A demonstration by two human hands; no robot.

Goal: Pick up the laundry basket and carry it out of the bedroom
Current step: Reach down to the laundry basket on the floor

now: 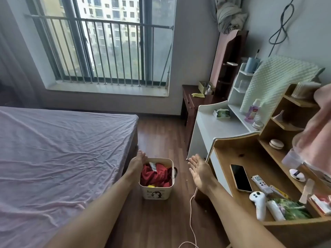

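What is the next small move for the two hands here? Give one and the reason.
Probably bring both hands down and in onto the sides of the laundry basket. The left hand is open by its left rim, the right hand open and apart from it on the right. The basket sits on the floor between them, full of red clothes, not yet gripped.

Cream laundry basket point(156, 191) printed with a black cartoon figure, filled with red cloth point(155, 176) and a yellow item; lilac bedsheet point(59, 154) at left; dark brown wood-grain floor point(157, 133); white desk point(211, 126) at far right and light wood desk point(250, 158) nearer, carrying a black phone point(240, 177) and white controller point(258, 203); pale green quilted cloth point(275, 81) behind; purple bottle point(252, 111); pink towel point(317, 129) at right edge; dark grey window bars point(107, 51)
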